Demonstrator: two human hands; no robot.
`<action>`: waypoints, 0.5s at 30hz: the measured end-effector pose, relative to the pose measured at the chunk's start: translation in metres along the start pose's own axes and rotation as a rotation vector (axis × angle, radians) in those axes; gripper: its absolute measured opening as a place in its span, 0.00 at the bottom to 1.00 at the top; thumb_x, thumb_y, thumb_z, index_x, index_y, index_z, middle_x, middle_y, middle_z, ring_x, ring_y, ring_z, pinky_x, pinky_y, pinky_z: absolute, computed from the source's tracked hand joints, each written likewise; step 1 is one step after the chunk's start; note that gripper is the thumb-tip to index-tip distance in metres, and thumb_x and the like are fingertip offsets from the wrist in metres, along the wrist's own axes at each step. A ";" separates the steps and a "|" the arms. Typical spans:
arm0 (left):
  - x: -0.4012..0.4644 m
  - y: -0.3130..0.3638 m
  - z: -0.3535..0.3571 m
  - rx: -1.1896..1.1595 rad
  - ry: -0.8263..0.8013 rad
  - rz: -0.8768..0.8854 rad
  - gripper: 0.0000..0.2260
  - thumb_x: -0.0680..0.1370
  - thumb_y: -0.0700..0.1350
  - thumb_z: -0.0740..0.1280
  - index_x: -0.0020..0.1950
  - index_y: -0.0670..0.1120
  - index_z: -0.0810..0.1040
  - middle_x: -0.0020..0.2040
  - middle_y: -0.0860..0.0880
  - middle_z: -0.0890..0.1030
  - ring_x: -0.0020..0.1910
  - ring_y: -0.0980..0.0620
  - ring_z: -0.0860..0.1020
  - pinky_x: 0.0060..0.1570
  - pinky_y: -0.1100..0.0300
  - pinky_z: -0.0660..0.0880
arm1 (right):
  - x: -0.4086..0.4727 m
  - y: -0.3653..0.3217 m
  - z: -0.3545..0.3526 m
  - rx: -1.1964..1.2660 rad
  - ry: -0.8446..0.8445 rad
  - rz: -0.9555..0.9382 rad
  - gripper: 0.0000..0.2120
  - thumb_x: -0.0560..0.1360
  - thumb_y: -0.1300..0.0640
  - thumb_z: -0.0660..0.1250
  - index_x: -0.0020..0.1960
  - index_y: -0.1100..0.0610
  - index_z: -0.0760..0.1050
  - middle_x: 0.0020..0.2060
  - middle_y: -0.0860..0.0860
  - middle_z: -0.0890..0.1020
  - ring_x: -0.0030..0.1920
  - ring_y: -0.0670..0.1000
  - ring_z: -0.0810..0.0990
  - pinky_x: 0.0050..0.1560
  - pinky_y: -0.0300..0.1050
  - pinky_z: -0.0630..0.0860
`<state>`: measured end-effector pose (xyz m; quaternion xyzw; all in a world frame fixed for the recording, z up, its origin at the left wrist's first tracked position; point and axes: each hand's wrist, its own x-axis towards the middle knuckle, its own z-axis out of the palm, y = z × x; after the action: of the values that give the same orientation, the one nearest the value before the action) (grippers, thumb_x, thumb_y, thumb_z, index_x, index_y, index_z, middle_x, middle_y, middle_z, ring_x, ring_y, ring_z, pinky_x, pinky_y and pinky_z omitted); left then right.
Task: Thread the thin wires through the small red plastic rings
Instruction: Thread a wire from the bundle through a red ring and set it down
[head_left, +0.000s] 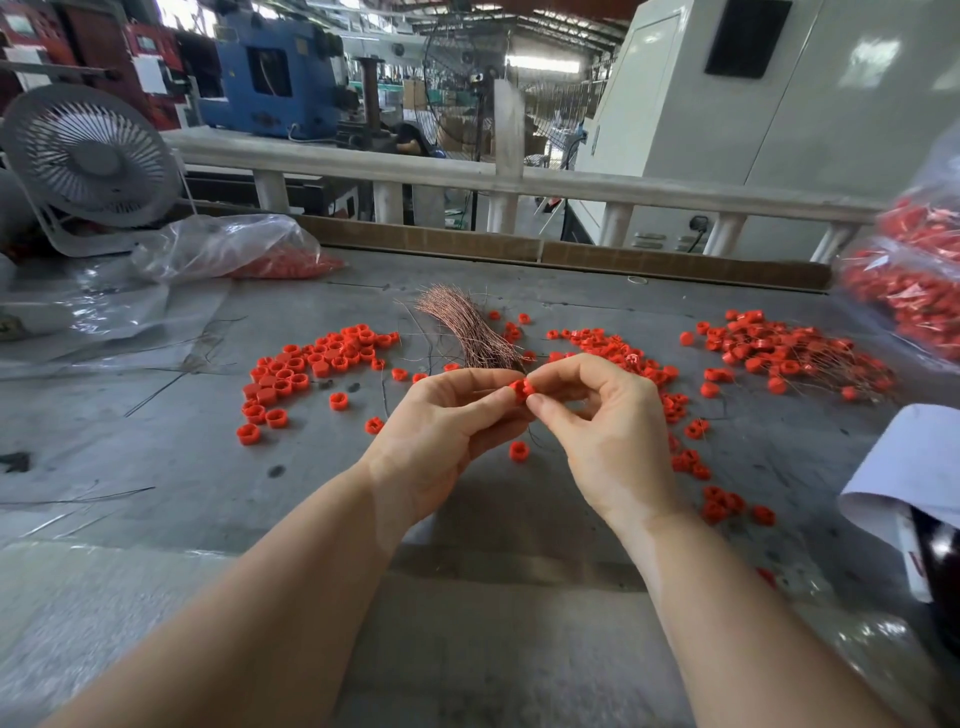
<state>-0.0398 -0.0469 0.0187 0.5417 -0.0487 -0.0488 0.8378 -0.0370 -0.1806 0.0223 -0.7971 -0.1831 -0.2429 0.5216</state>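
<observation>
— What have you got between your fingers there?

— One small red ring (521, 388), held up over the bench (156, 457), in front of me. My left hand (441, 436) pinches it from the left with thumb and forefinger, and my right hand (608, 431) pinches at its right edge with thumb and forefinger tips; the other fingers of that hand are loosely curled above it.

— What does the ring look like up close?

— Bright red plastic, short and round, with a hollow middle. A thin dark wire (535, 434) hangs down below it, between my hands. Whether it already passes through the hole I cannot tell; my fingertips cover that part.

— And the rest of the wires?

— A bundle of coppery wires (467, 327) lies on the bench just behind my hands, fanned out at the far end.

— Where are the other rings?

— A loose heap of rings (311, 364) to the left of the bundle, many standing open side up. A scatter of rings (623, 358) to the right of it, running down past my right wrist. Farther right, a pile of rings with wires (779, 353) sticking out of them. One ring lies on the bench (518, 451) right under my hands.
</observation>
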 end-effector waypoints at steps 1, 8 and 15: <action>0.000 0.000 0.000 0.004 0.001 0.000 0.07 0.75 0.33 0.62 0.45 0.40 0.79 0.37 0.47 0.84 0.38 0.55 0.82 0.40 0.66 0.79 | 0.000 0.000 0.000 -0.006 0.001 -0.001 0.09 0.69 0.67 0.72 0.39 0.53 0.79 0.35 0.44 0.81 0.38 0.41 0.78 0.42 0.29 0.73; -0.001 0.002 0.002 0.010 0.010 0.001 0.08 0.76 0.32 0.62 0.46 0.40 0.80 0.38 0.46 0.84 0.38 0.54 0.83 0.41 0.66 0.79 | 0.000 0.002 0.000 -0.026 -0.012 -0.018 0.09 0.69 0.67 0.71 0.39 0.53 0.79 0.37 0.49 0.81 0.39 0.42 0.78 0.42 0.27 0.71; -0.003 0.003 0.004 -0.014 0.020 0.013 0.08 0.75 0.31 0.61 0.44 0.40 0.79 0.35 0.47 0.84 0.36 0.55 0.82 0.40 0.66 0.79 | 0.000 0.002 0.000 0.043 0.011 0.026 0.11 0.69 0.67 0.72 0.38 0.51 0.78 0.33 0.44 0.81 0.36 0.42 0.79 0.40 0.31 0.74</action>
<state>-0.0431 -0.0490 0.0229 0.5359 -0.0434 -0.0384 0.8423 -0.0359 -0.1814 0.0211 -0.7867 -0.1749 -0.2363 0.5428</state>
